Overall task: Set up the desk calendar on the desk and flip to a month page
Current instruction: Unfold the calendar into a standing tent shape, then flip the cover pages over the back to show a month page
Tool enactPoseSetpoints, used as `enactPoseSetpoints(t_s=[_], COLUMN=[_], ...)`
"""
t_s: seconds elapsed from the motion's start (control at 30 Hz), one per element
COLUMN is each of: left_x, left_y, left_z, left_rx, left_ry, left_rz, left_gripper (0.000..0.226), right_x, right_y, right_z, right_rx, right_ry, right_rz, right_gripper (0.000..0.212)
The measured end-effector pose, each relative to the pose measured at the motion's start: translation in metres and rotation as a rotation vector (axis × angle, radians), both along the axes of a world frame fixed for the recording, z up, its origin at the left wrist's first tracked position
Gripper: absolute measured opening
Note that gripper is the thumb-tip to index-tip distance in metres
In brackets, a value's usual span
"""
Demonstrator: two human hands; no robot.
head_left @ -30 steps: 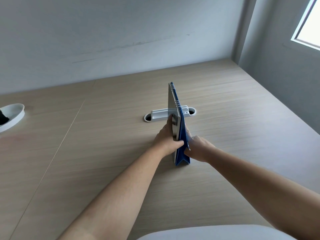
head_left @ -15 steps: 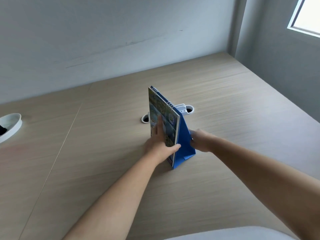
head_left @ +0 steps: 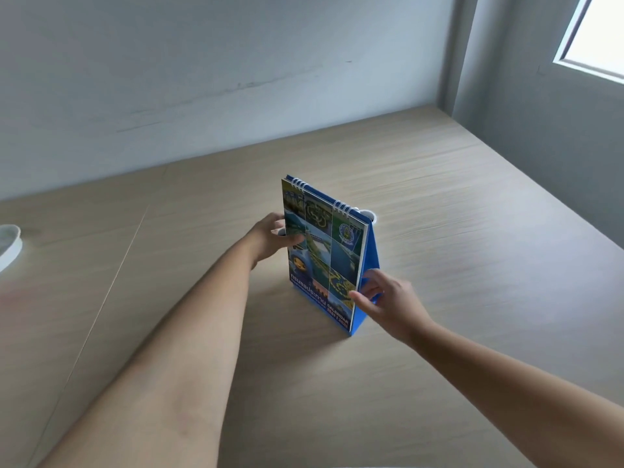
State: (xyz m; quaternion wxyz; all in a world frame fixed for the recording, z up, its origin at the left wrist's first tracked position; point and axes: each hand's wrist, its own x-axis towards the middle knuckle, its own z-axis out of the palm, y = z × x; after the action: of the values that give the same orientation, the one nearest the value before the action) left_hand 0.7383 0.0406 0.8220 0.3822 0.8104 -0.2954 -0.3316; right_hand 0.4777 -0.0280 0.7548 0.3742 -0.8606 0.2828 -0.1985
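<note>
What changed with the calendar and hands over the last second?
The calendar turned from edge-on to show its photo cover, and its blue stand opened into a tent on the desk. The left hand moved to the far edge; the right hand shifted to the near edge. Unchanged: cover page still unflipped, white dish at left.

desk calendar (head_left: 326,251) stands tented on the desk (head_left: 439,204); left hand (head_left: 270,236) and right hand (head_left: 388,298) pinch its edges.

blue desk calendar (head_left: 369,261) with a green-and-blue photo-grid cover, on a pale wood-grain desk (head_left: 439,204)
</note>
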Motion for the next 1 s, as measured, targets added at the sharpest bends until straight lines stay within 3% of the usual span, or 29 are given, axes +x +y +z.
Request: enactPoseSetpoints(t_s=[0.13,0.3,0.43,0.67,0.87,1.0], left_x=[-0.019,-0.053,-0.067,-0.069,-0.069,-0.072], left_y=[0.000,0.030,0.038,0.034,0.033,0.034], left_z=[-0.004,-0.035,-0.048,-0.041,-0.038,-0.034], left_rx=[-0.110,-0.167,-0.182,-0.158,-0.113,-0.103], left_ry=[0.065,-0.158,-0.183,-0.216,-0.246,-0.236], left_rz=[0.018,0.078,0.165,0.191,0.205,0.219], left_gripper=[0.049,0.041,0.039,0.041,0.042,0.040], right_x=[0.013,0.012,0.025,0.017,0.009,0.014], right_y=[-0.011,-0.049,-0.052,-0.013,-0.020,-0.024], right_z=[0.000,0.002,0.006,-0.005,0.017,0.040], right_rx=[-0.041,0.003,0.002,0.128,-0.184,-0.168], right_ry=[0.085,0.156,0.141,0.039,0.222,0.377], right_rz=[-0.002,-0.129,-0.192,-0.292,-0.300,-0.239], right_gripper=[0.018,0.027,0.022,0.051,0.043,0.040])
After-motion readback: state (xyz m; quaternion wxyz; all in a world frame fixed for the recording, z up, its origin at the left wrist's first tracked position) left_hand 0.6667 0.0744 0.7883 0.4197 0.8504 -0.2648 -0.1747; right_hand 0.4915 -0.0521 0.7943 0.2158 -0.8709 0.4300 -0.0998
